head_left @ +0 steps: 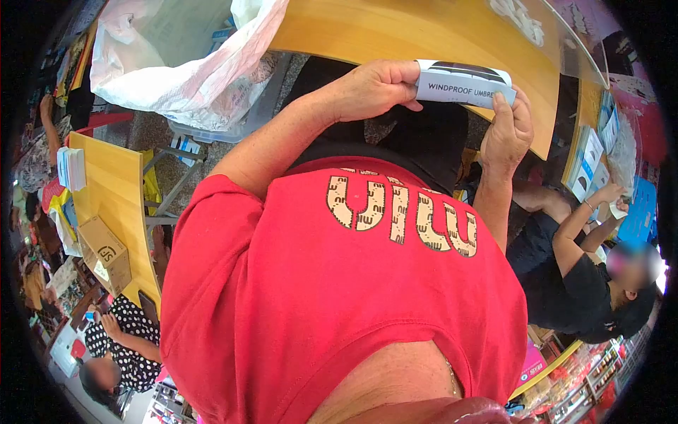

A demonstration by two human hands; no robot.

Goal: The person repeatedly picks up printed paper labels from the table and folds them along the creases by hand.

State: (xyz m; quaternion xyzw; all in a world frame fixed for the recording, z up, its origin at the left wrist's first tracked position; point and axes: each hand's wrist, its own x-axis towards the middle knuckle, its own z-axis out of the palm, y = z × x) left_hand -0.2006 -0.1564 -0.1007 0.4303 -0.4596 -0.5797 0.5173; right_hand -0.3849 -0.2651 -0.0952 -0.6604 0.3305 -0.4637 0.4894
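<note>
A white and pale blue umbrella box (pixel 455 92), printed "WINDPROOF UMBRE…" with a dark umbrella picture along its upper part, is held up between both hands over the near edge of the yellow table (pixel 353 32). My left hand (pixel 378 88) pinches its left end, thumb underneath. At the right end, my right hand (pixel 508 127) grips it with the thumb pressed over the last printed letters; the other fingers curl behind. The box looks thin and slightly bowed.
A large white plastic bag (pixel 191 92) hangs open at the upper left. Left of me, a side table (pixel 113 177) carries a carton (pixel 106 254) and a stack of cards (pixel 70 168). At right, a co-worker (pixel 586 275) handles something beside printed packages (pixel 587 166). Another person (pixel 127 346) sits lower left.
</note>
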